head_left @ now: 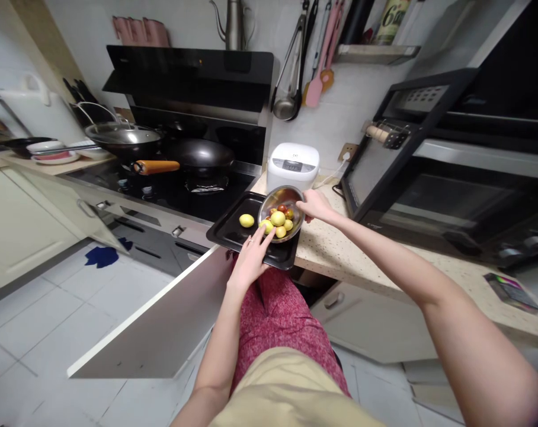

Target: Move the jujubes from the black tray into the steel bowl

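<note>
One yellow fruit [246, 220] is set toward the tray's [228, 234] left edge; more fruit [278, 219] is left in the bowl [271, 201], tilted over the right edge. Its rim is gripped by the right hand [314, 206]; the left hand's [250, 260] fingers are spread at its lip.

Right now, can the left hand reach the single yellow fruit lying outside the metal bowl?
Probably yes: the left hand is at the metal bowl, and the yellow fruit lies close by on the black baking tray, with nothing visible between them.
</note>
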The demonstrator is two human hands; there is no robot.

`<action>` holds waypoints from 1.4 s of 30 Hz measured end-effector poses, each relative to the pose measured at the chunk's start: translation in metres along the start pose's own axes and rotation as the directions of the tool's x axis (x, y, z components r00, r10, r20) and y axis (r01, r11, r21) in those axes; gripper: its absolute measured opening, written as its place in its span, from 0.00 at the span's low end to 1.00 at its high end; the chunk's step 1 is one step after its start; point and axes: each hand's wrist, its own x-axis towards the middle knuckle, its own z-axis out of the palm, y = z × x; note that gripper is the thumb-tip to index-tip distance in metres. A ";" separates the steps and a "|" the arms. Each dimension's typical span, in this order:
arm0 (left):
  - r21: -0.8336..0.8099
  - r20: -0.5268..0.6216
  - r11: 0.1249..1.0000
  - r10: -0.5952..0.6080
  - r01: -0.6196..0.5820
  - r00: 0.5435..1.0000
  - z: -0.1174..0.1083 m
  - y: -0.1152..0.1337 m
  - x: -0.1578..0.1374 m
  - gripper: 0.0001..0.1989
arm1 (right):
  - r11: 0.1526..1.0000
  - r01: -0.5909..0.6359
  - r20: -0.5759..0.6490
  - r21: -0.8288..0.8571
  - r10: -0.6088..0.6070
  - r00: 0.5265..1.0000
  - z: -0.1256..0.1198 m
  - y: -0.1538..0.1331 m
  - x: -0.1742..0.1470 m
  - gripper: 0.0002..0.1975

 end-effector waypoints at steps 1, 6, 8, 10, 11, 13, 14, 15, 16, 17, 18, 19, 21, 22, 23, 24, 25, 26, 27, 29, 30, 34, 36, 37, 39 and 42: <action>0.006 0.004 1.000 0.000 0.000 1.000 0.000 0.000 0.000 0.53 | 1.000 0.005 0.000 -0.026 -0.005 1.000 -0.001 -0.001 0.002 0.12; 0.036 0.024 0.999 -0.011 0.010 1.000 -0.001 0.001 0.000 0.49 | 0.991 0.037 0.002 -0.126 -0.037 0.999 -0.007 -0.009 0.007 0.11; 0.037 0.026 0.999 -0.010 0.009 1.000 -0.002 0.002 0.000 0.48 | 0.986 0.045 -0.003 -0.161 -0.046 0.999 -0.010 -0.014 0.009 0.11; 0.033 0.026 0.999 -0.006 0.005 1.000 -0.002 0.002 0.000 0.48 | 0.981 0.053 -0.008 -0.188 -0.055 0.998 -0.015 -0.018 0.011 0.11; 0.030 0.023 1.000 -0.002 0.002 1.000 -0.002 0.002 0.000 0.48 | 0.978 0.056 -0.011 -0.199 -0.060 0.998 -0.017 -0.019 0.012 0.11; 0.024 0.016 1.000 0.004 -0.004 1.000 -0.002 0.001 0.000 0.48 | 0.975 0.063 -0.014 -0.215 -0.068 0.998 -0.020 -0.022 0.014 0.11; 0.020 0.011 1.000 0.007 -0.007 1.000 -0.001 0.000 -0.001 0.48 | 0.973 0.067 -0.014 -0.221 -0.072 0.997 -0.021 -0.022 0.015 0.11; 0.015 0.006 1.000 0.012 -0.012 1.000 0.000 -0.001 -0.001 0.49 | 0.971 0.071 -0.012 -0.228 -0.075 0.997 -0.022 -0.023 0.016 0.11; 0.008 0.001 1.000 0.016 -0.017 1.000 0.001 -0.002 -0.001 0.49 | 0.970 0.074 -0.010 -0.234 -0.078 0.997 -0.023 -0.023 0.017 0.11; 0.002 -0.002 1.000 0.020 -0.020 1.000 0.001 -0.003 0.000 0.49 | 0.968 0.077 -0.010 -0.240 -0.082 0.997 -0.024 -0.022 0.018 0.11; -0.003 -0.002 1.000 0.023 -0.023 1.000 0.002 -0.004 0.000 0.49 | 0.966 0.078 -0.013 -0.247 -0.084 0.996 -0.024 -0.022 0.019 0.11; -0.005 0.000 1.000 0.025 -0.025 1.000 0.003 -0.005 0.000 0.48 | 0.964 0.078 -0.019 -0.256 -0.086 0.996 -0.025 -0.021 0.019 0.12; 0.000 0.006 1.000 0.026 -0.026 1.000 0.003 -0.006 0.000 0.48 | 0.959 0.076 -0.041 -0.274 -0.091 0.995 -0.026 -0.020 0.020 0.12; 0.005 0.007 1.000 0.028 -0.028 1.000 0.003 -0.006 0.000 0.48 | 0.956 0.075 -0.053 -0.284 -0.093 0.994 -0.027 -0.020 0.020 0.13; 0.009 0.006 0.999 0.031 -0.031 0.999 0.003 -0.007 0.000 0.48 | 0.953 0.074 -0.063 -0.292 -0.097 0.993 -0.028 -0.019 0.020 0.13; 0.013 0.005 0.999 0.034 -0.034 0.999 0.003 -0.007 0.000 0.48 | 0.951 0.075 -0.073 -0.300 -0.101 0.992 -0.029 -0.019 0.020 0.14; 0.015 0.006 0.999 0.033 -0.034 0.999 0.003 -0.007 0.000 0.47 | 0.949 0.075 -0.082 -0.308 -0.105 0.991 -0.030 -0.019 0.019 0.14; 0.016 0.010 0.999 0.031 -0.031 0.999 0.003 -0.006 0.000 0.47 | 0.946 0.075 -0.091 -0.315 -0.109 0.990 -0.031 -0.018 0.019 0.15; 0.015 0.014 1.000 0.027 -0.027 1.000 0.002 -0.006 0.000 0.47 | 0.944 0.075 -0.101 -0.321 -0.113 0.988 -0.032 -0.018 0.018 0.15; 0.013 0.021 1.000 0.022 -0.022 1.000 0.002 -0.006 0.000 0.47 | 0.941 0.076 -0.120 -0.330 -0.121 0.985 -0.033 -0.017 0.017 0.17; 0.011 0.023 1.000 0.023 -0.023 0.999 0.002 -0.006 0.000 0.47 | 0.940 0.075 -0.129 -0.332 -0.124 0.984 -0.033 -0.016 0.016 0.18; 0.006 0.027 1.000 0.030 -0.030 0.999 0.001 -0.007 0.001 0.49 | 0.943 0.052 -0.165 -0.328 -0.111 0.980 -0.036 -0.014 0.011 0.19; 0.008 0.032 1.000 0.027 -0.027 0.999 0.001 -0.008 0.001 0.49 | 0.948 0.026 -0.191 -0.318 -0.091 0.977 -0.040 -0.011 0.006 0.19; 0.010 0.035 1.000 0.026 -0.026 0.999 0.001 -0.008 0.001 0.49 | 0.950 0.011 -0.208 -0.313 -0.079 0.975 -0.044 -0.008 0.004 0.19; 0.019 0.040 0.999 0.027 -0.027 0.999 0.002 -0.009 0.001 0.49 | 0.953 -0.028 -0.247 -0.301 -0.050 0.968 -0.050 0.003 -0.002 0.18; 0.027 0.031 0.999 0.039 -0.040 0.999 0.004 -0.011 0.001 0.50 | 0.980 -0.102 -0.339 -0.168 0.040 0.940 -0.055 0.035 -0.015 0.13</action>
